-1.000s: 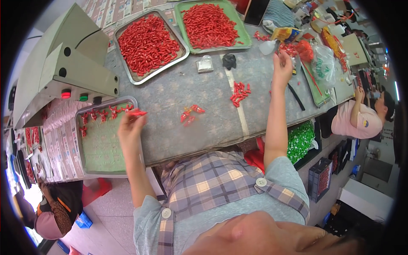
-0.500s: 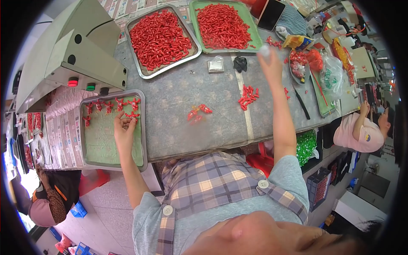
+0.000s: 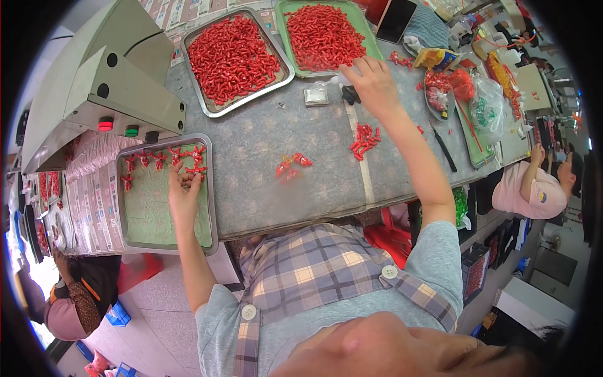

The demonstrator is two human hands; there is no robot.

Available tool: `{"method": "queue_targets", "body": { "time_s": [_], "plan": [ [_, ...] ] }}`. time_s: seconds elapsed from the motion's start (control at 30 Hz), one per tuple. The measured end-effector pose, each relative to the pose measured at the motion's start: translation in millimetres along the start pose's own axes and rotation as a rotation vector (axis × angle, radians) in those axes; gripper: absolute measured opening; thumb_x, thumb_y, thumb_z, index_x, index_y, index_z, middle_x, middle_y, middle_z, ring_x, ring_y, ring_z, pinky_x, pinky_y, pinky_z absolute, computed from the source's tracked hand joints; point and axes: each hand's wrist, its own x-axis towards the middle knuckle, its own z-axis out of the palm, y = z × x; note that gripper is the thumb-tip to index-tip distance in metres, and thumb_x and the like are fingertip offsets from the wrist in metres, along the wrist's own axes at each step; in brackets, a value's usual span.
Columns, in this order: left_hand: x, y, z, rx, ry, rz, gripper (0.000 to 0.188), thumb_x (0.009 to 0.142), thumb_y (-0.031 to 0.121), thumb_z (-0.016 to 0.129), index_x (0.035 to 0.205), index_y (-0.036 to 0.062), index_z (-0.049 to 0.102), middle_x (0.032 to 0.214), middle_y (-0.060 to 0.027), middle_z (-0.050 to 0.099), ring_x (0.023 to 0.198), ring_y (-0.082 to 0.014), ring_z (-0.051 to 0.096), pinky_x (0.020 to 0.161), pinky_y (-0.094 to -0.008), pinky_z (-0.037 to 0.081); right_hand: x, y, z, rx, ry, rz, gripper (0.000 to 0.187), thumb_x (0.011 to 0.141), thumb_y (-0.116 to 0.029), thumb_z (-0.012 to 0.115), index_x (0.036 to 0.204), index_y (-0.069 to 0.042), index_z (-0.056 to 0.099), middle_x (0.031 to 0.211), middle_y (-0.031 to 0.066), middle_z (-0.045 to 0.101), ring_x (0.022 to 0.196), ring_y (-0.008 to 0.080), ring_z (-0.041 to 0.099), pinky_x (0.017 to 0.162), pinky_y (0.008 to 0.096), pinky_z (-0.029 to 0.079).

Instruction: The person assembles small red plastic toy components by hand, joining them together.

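Where the head view looks down, the left hand (image 3: 184,188) has fingertips pinched on a glossy, knobbly red figure (image 3: 196,169) inside a rectangular, metal-rimmed green tray (image 3: 144,217). The right hand (image 3: 378,91) is bent near a crumpled black lump (image 3: 352,95); its grip cannot be determined. Slender red pieces (image 3: 365,142) lie heaped on the mottled grey tabletop (image 3: 251,207).

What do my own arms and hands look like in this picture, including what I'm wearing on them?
Your left hand and right hand are ungloved, and both forearms are bare. The sleeves are short, plain and light grey-blue, under plaid straps with pale round buttons.
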Motion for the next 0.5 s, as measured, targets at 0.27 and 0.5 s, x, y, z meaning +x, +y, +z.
{"method": "queue_targets", "body": {
  "time_s": [0.27,0.5],
  "plan": [
    [1,-5,0,0.024,0.007,0.034,0.046,0.076,0.008,0.061,0.117,0.0016,0.042,0.072,-0.003,0.054,0.064,-0.0076,0.05,0.057,-0.02,0.04,20,-3,-8,-0.103,0.047,-0.147,0.018,0.065,-0.013,0.054,0.082,-0.013,0.057,0.079,0.0011,0.051,0.086,0.0168,0.049,0.078,0.032,0.038],
    [2,-5,-1,-0.043,0.002,0.001,0.046,0.076,0.007,0.062,0.117,0.0008,0.041,0.074,-0.0028,0.053,0.065,-0.0075,0.05,0.058,-0.0196,0.041,23,-4,-12,-0.133,0.045,-0.188,0.013,0.064,-0.014,0.055,0.077,-0.013,0.057,0.078,0.0005,0.051,0.084,0.0164,0.049,0.08,0.032,0.037]
  ]
}}
